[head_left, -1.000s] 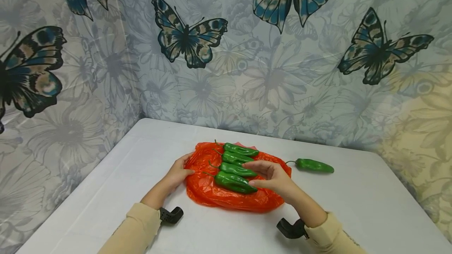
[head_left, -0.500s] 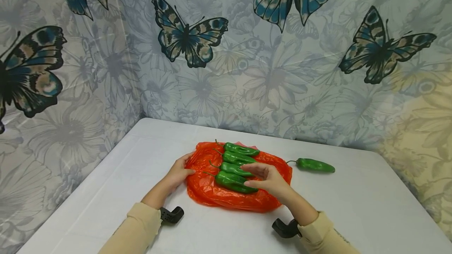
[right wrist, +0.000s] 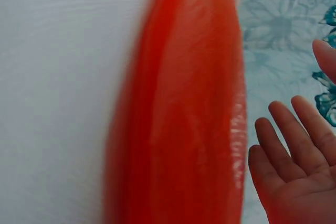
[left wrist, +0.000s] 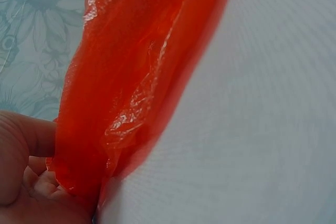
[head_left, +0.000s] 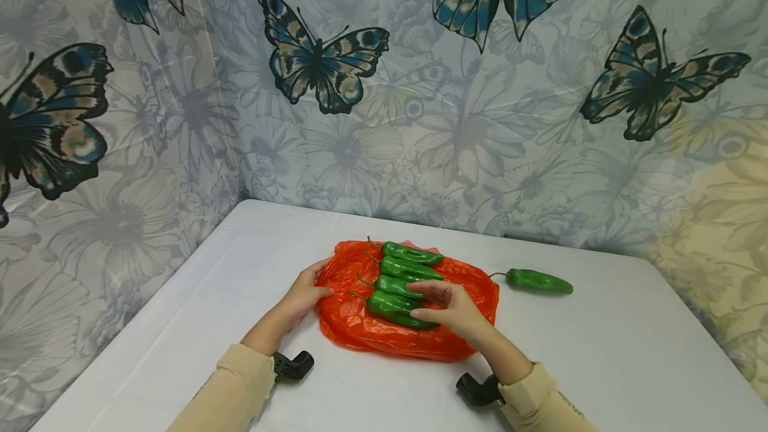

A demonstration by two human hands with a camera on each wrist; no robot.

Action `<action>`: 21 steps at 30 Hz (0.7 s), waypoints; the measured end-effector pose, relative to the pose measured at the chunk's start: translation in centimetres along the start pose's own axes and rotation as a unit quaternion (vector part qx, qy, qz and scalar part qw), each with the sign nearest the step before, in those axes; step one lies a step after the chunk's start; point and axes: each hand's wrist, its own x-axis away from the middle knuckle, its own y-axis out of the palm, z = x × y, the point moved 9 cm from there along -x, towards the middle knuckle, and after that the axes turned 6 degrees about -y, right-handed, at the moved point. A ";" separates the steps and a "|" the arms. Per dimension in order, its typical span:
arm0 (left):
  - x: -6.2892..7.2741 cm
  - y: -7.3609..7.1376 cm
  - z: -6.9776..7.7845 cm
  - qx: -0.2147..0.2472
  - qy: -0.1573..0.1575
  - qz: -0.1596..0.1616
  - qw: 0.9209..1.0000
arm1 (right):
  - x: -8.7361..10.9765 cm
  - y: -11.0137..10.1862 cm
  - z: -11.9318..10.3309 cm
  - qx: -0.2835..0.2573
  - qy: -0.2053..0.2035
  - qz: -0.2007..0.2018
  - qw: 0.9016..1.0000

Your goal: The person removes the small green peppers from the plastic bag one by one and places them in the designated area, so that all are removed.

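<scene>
A crinkled red plastic bag [head_left: 402,347] lies on the white table. Several green peppers rest on it in a row, stems to the left; the front pepper [head_left: 387,307] is nearest the person. My left hand [head_left: 303,295] holds the bag's left edge; in the left wrist view the thumb and fingers [left wrist: 44,184] lie around the red plastic [left wrist: 131,77]. Over the right ends of the two front peppers hovers my right hand [head_left: 450,312], thumb and fingers apart. Its fingers [right wrist: 286,140] look straight and hold nothing in the right wrist view.
One more green pepper [head_left: 540,281] lies on the table [head_left: 600,352] right of the bag. Behind stands a wall cloth [head_left: 468,132] with butterflies and flowers. Each wrist wears a black mount, such as the right wrist mount [head_left: 477,390].
My right hand has shifted slightly left and down over the peppers. The left hand stays at the bag's edge, and the peppers keep their row.
</scene>
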 end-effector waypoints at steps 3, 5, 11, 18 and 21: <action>0.0 0.0 0.1 0.002 0.000 0.001 1.000 | 0.0 0.2 0.1 0.009 -0.005 -0.001 1.000; 0.0 0.0 0.1 0.001 0.000 0.001 1.000 | -0.1 0.3 0.3 0.014 -0.006 -0.002 1.000; -0.1 0.0 0.0 -0.003 0.001 -0.004 1.000 | -0.1 0.6 1.0 0.020 0.000 -0.008 1.000; 0.0 0.0 0.0 -0.004 0.000 0.000 1.000 | -0.1 0.7 1.8 0.029 0.004 -0.008 1.000; 0.0 0.0 0.0 -0.003 -0.002 0.000 1.000 | -0.2 0.7 1.9 0.039 -0.002 -0.012 0.999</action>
